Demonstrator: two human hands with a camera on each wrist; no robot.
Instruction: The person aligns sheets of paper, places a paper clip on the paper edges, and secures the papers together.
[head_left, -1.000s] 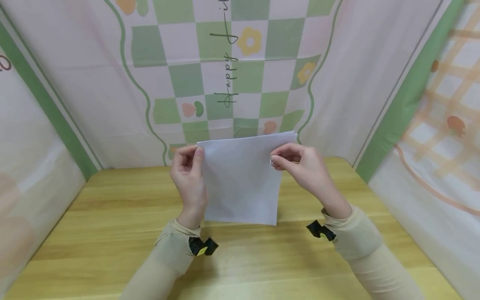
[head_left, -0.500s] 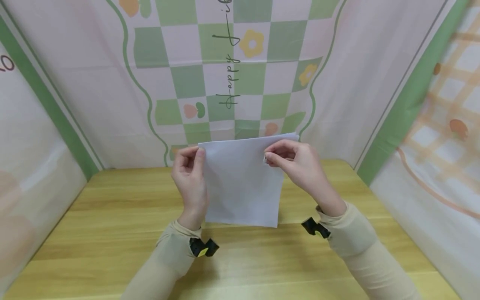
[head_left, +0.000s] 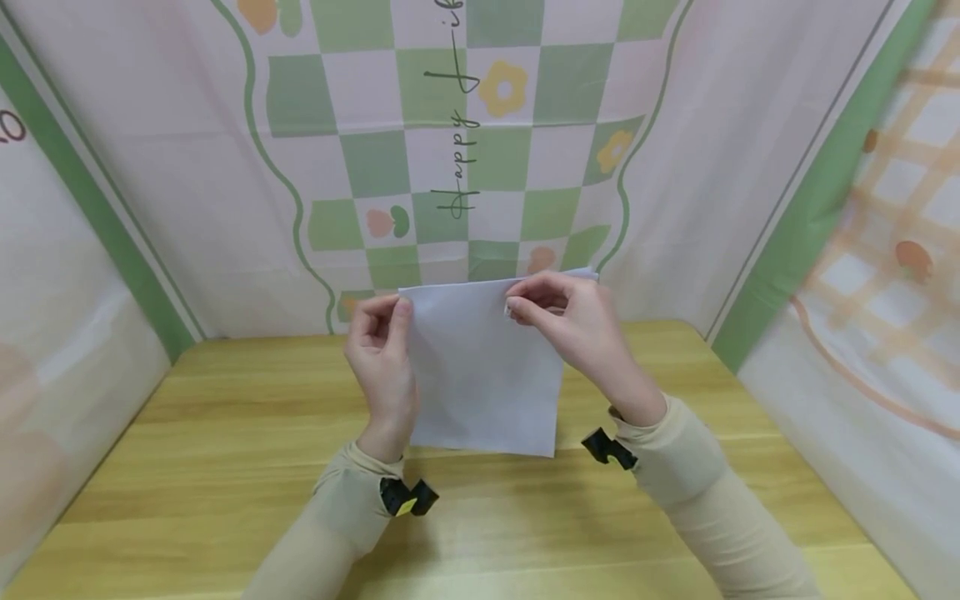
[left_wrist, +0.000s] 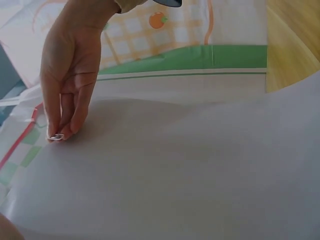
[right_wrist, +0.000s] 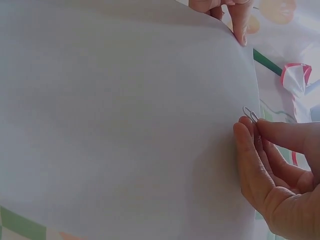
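White paper (head_left: 480, 375), apparently more than one sheet, is held up above the table. My left hand (head_left: 384, 354) pinches its top left corner between thumb and fingers. In the right wrist view that hand's fingertips (right_wrist: 240, 30) show at the paper's corner. My right hand (head_left: 581, 329) pinches a small wire paper clip (right_wrist: 250, 114) between thumb and fingers near the paper's top edge. The clip's looped end sticks out past the fingertips, apparently apart from the edge. In the left wrist view the clip (left_wrist: 56, 136) appears small at the right hand's fingertips.
A wood-grain table (head_left: 247, 433) lies under the hands. Behind it hangs a green-and-white checked cloth (head_left: 435, 150) with lettering. More printed cloth (head_left: 885, 275) hangs at the sides. Black wrist cameras (head_left: 408, 497) are strapped to the sleeves.
My right hand has moved left along the paper's top edge, carrying the paper clip towards the middle. My left hand keeps its pinch on the corner, almost still.
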